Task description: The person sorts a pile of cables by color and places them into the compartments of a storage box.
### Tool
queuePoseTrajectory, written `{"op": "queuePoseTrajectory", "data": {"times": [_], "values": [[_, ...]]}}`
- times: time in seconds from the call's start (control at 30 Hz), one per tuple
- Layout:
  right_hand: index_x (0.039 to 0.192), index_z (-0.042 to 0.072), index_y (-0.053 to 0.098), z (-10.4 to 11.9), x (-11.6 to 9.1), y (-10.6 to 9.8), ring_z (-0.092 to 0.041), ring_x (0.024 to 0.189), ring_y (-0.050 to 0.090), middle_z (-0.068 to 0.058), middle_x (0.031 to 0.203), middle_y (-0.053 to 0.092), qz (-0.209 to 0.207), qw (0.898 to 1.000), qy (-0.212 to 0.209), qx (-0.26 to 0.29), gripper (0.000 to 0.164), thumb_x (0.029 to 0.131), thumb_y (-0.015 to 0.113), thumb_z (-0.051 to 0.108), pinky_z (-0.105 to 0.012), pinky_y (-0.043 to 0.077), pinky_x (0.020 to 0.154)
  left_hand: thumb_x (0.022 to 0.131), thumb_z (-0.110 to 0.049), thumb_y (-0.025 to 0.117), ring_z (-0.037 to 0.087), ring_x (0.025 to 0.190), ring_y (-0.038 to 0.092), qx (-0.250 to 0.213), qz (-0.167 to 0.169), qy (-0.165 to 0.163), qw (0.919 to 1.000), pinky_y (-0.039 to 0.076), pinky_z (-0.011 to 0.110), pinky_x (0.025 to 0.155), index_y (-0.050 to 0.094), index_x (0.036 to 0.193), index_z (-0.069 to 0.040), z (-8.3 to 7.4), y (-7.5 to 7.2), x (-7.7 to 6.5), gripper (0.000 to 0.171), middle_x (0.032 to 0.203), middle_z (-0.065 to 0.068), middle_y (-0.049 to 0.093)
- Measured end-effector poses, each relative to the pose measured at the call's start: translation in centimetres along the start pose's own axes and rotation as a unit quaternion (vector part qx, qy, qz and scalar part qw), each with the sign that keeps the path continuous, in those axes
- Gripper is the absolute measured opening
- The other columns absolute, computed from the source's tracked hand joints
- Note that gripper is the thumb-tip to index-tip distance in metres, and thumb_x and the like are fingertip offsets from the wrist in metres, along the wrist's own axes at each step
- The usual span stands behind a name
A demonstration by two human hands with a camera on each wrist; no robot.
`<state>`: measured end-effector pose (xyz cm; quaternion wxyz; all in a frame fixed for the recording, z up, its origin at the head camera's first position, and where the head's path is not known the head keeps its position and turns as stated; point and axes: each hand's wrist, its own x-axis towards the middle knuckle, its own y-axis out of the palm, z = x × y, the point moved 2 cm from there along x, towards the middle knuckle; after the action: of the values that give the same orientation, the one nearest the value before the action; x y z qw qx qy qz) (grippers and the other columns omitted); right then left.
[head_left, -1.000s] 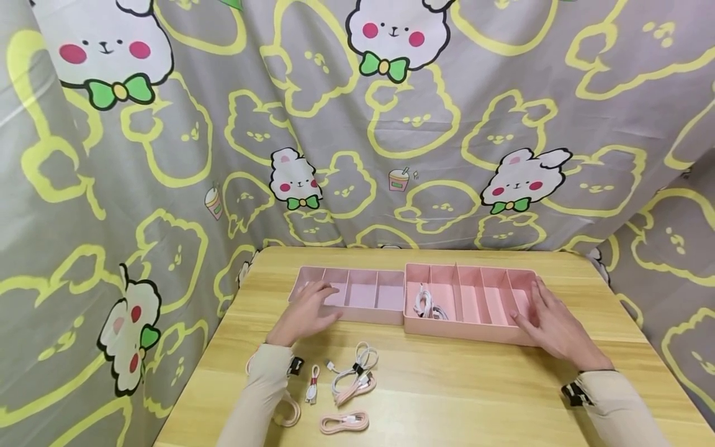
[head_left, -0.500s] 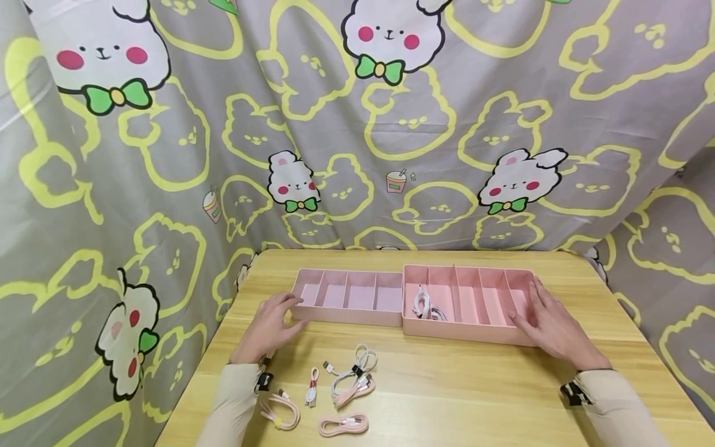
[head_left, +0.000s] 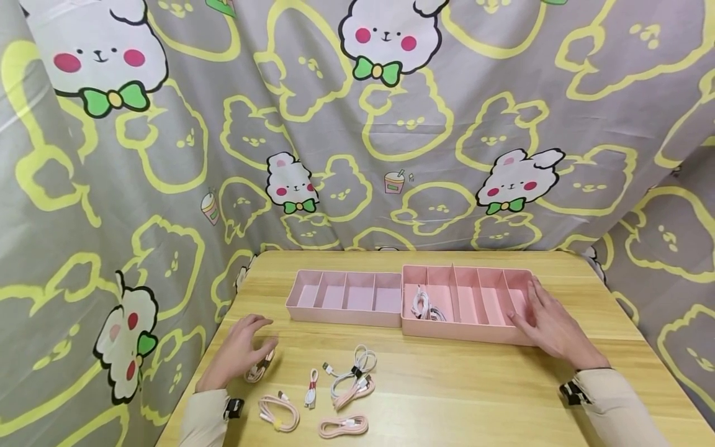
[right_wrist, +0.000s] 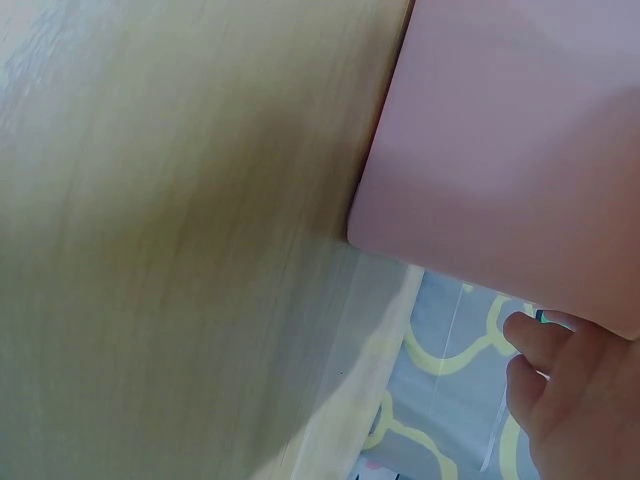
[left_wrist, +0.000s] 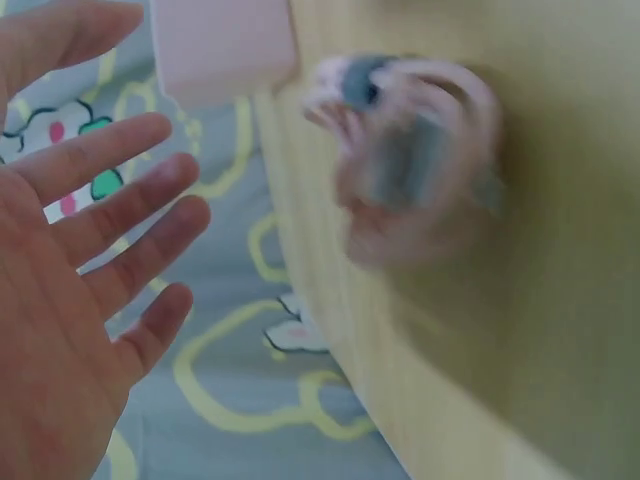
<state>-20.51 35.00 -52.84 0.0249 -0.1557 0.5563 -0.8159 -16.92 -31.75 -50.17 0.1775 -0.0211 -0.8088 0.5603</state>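
My left hand (head_left: 236,354) hovers over the left of the table with its fingers spread and holding nothing. Beside it, partly hidden by the hand, lies a coiled pink cable (head_left: 258,371); the left wrist view shows this pink cable (left_wrist: 470,110) blurred, apart from the fingers. My right hand (head_left: 560,332) holds the right end of a pink divided organizer box (head_left: 469,330), thumb at the front rim and fingers along the end wall. White coiled cables (head_left: 422,304) lie in its left compartments. A paler lilac-pink divided box (head_left: 343,315) stands against its left end.
In front of the boxes lie a pink cable with a yellow tie (head_left: 279,415), a small white cable with a red tie (head_left: 311,390), a grey-white cable with a black tie (head_left: 357,371) and more pink cables (head_left: 343,426). A patterned curtain (head_left: 335,124) hangs behind the table.
My left hand has moved from over the pale box, past its left end, toward the near left, uncovering the yellow-tied cable. My right hand stays at the pink box.
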Motion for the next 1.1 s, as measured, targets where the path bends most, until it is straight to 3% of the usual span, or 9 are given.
{"op": "queuePoseTrajectory", "data": {"times": [0.3, 0.5, 0.77, 0.97, 1.1], "values": [[0.157, -0.017, 0.016, 0.0, -0.1, 0.1, -0.062, 0.141, 0.032, -0.038, 0.166, 0.013, 0.0, 1.0, -0.001, -0.006, 0.095, 0.101, 0.058, 0.048, -0.072, 0.036, 0.109, 0.088, -0.03, 0.08, 0.037, 0.112, 0.065, 0.015, -0.006, -0.006, 0.9999, 0.049, 0.061, 0.094, 0.072, 0.123, -0.002, 2.1, 0.2, -2.6, 0.045, 0.117, 0.013, 0.068], [0.156, -0.017, 0.018, 0.0, 0.0, 0.1, -0.062, 0.142, 0.032, -0.037, 0.167, 0.013, -0.005, 1.0, -0.002, -0.002, 0.094, 0.101, 0.058, 0.047, -0.073, 0.035, 0.108, 0.081, -0.019, 0.079, 0.036, 0.11, 0.065, 0.019, -0.006, -0.005, 0.9998, 0.051, 0.062, 0.092, 0.072, 0.121, -0.004, 3.3, 0.3, -3.6, 0.044, 0.116, 0.012, 0.069], [0.156, -0.017, 0.018, 0.0, -0.1, 0.2, -0.062, 0.142, 0.032, -0.037, 0.167, 0.012, -0.006, 1.0, -0.002, -0.003, 0.094, 0.101, 0.058, 0.047, -0.073, 0.035, 0.108, 0.073, -0.015, 0.075, 0.043, 0.121, 0.061, -0.013, 0.066, -0.044, 0.9968, 0.047, 0.069, 0.099, 0.065, 0.133, -0.004, 3.7, 0.6, -3.9, 0.062, 0.131, 0.016, 0.064], [0.157, -0.017, 0.017, 0.0, -0.1, 0.2, -0.063, 0.14, 0.034, -0.037, 0.167, 0.013, -0.004, 1.0, 0.0, -0.003, 0.095, 0.101, 0.058, 0.048, -0.073, 0.036, 0.107, 0.069, -0.019, 0.076, 0.044, 0.126, 0.058, -0.027, 0.099, -0.041, 0.9939, 0.046, 0.067, 0.104, 0.063, 0.136, -0.003, 3.2, 0.8, -3.8, 0.07, 0.137, 0.019, 0.061], [0.156, -0.018, 0.018, -0.1, -0.1, 0.2, -0.062, 0.14, 0.035, -0.037, 0.167, 0.014, -0.009, 1.0, -0.001, -0.006, 0.095, 0.101, 0.059, 0.047, -0.072, 0.038, 0.106, 0.064, -0.02, 0.078, 0.045, 0.129, 0.054, -0.054, 0.138, -0.038, 0.9882, 0.046, 0.066, 0.103, 0.059, 0.141, -0.004, 2.5, 0.9, -3.8, 0.081, 0.142, 0.02, 0.057]]}}
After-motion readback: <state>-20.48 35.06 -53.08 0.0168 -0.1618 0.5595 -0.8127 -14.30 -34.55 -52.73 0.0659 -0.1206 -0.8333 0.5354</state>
